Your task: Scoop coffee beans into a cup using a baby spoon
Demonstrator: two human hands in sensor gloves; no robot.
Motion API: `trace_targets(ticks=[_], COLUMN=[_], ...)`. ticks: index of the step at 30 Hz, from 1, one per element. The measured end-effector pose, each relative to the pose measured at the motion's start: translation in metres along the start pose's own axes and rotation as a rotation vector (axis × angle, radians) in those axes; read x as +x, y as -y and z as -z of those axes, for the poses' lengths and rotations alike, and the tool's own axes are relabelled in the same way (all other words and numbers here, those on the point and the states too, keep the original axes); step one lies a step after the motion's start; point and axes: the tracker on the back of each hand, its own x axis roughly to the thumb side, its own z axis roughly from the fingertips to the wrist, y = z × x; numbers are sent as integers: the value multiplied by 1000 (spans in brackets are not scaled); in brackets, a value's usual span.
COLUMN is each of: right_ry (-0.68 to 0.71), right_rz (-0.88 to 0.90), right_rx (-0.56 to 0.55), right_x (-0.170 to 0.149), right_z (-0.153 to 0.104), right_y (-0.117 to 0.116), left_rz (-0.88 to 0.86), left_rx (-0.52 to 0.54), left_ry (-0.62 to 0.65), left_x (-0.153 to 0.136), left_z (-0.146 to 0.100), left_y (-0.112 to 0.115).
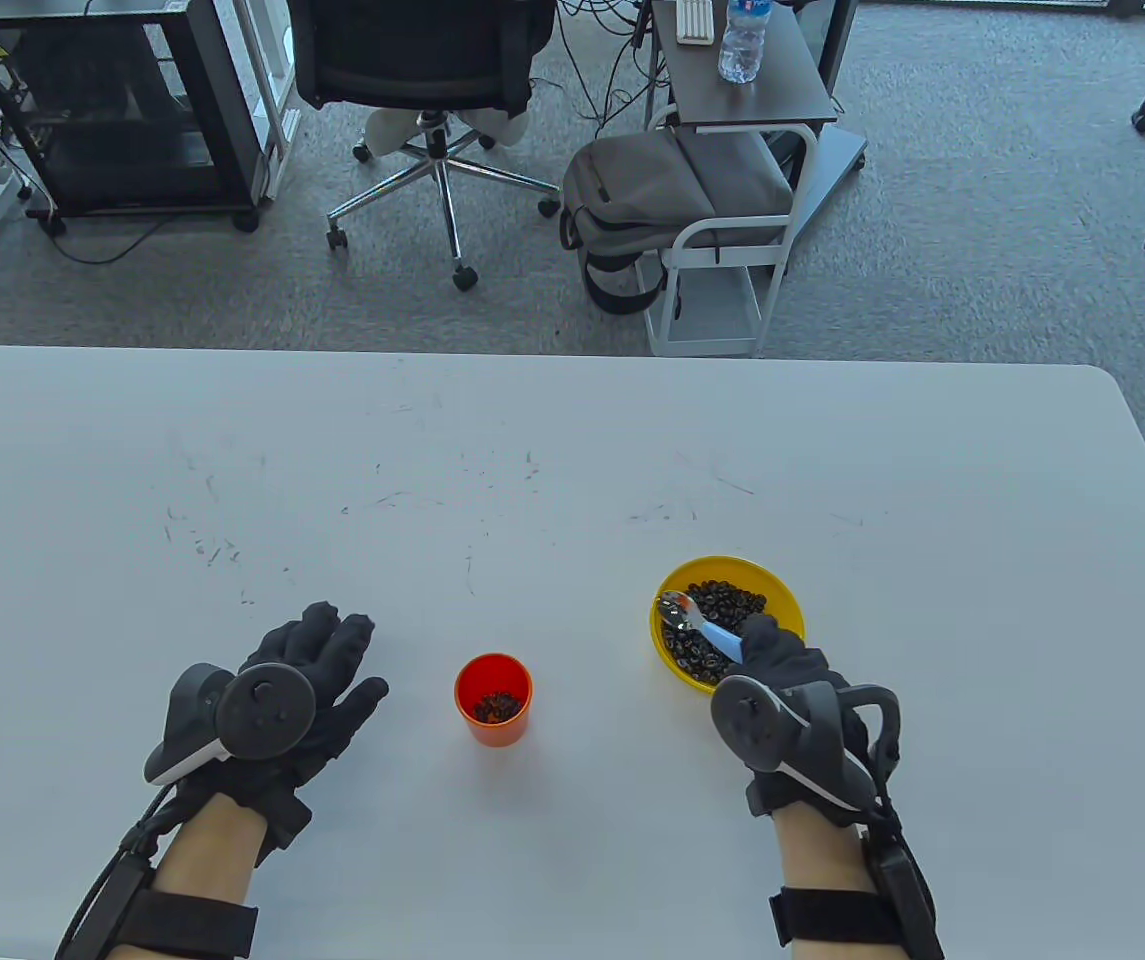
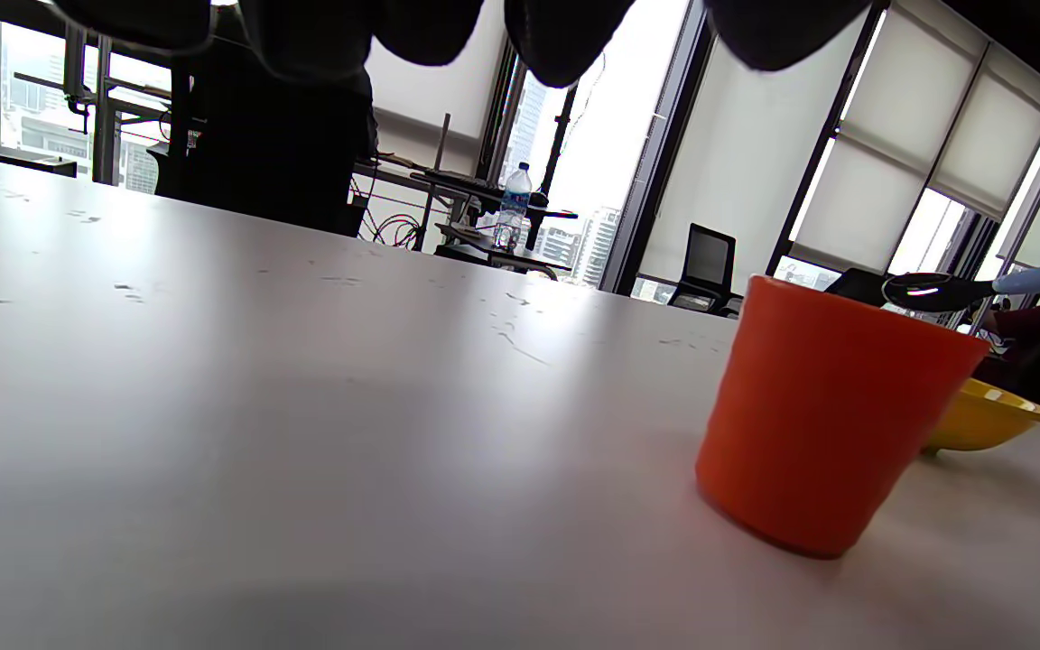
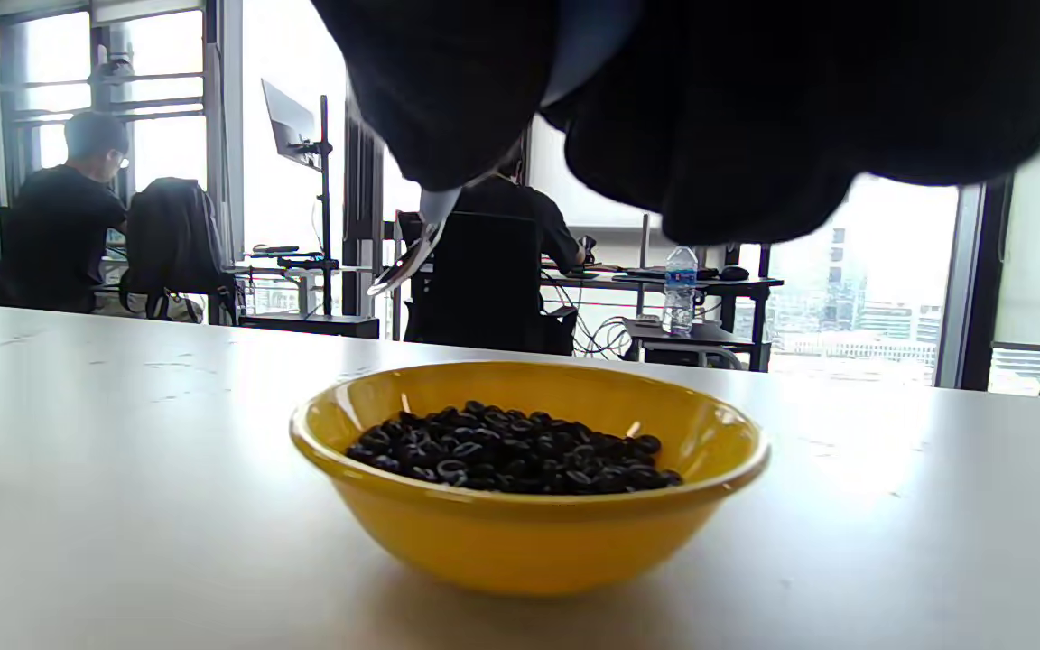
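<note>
Holding the spoon [image 1: 697,622] by its blue handle, the right hand [image 1: 792,700] sits nearest the viewer at the counter's [image 1: 572,450] front right, its grip clenched around the handle's rear end. The metal head hangs over the bowl [image 1: 782,590], just above the beans [image 1: 722,605]; whether it carries any cannot be told from these views. Level with it on the left, the left hand [image 1: 302,690] rests flat on the counter, fingers spread and grip released, grasping nothing.

Between the hands stands the cup [image 1: 494,700], upright, well apart from the left hand and near the bowl, with a thin layer of beans at its bottom. In the left wrist view the cup [image 2: 831,411] shows the spoon head [image 2: 922,291] above and behind its rim.

Just beyond the right hand, the bowl [image 3: 529,533] holds a shallow heap of beans [image 3: 506,449].

The spoon looks light and stiff, so a hold on the handle's rear end should give reach and easy tilt. Beans are probably small, hard, dry and quick to roll, so a level head on the way across seems wise. The cup seems light and narrow; a knock at the rim could tip it, and the idle left hand might steady it.
</note>
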Motion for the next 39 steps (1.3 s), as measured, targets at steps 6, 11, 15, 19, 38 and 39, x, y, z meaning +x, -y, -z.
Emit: trace_targets(ticks=[6,11,15,19,38,39], right_ry=[-106,-145,-166,-167,-136,-133], right_rz=[-4,-75,-141,-117,19,26], right_rx=[68,81,105,160,338,345], right_x=[-23,-29,-32,-32,-25,-25], right_z=[2,3,3,4,6,6], right_y=[-18,-24,-32,-40,-47,-48], left_rz=[-6,-15,-21,-24,-43,-46], left_rx=[-3,0,3,4,1,0], left_ry=[1,-1,2,5,-3,-4], left_x=[0,-1,-1,-1,-2,-2], left_z=[0,-1,-1,-1,-2,-2], left_y=[0,-1,-1,-1,-2,-2])
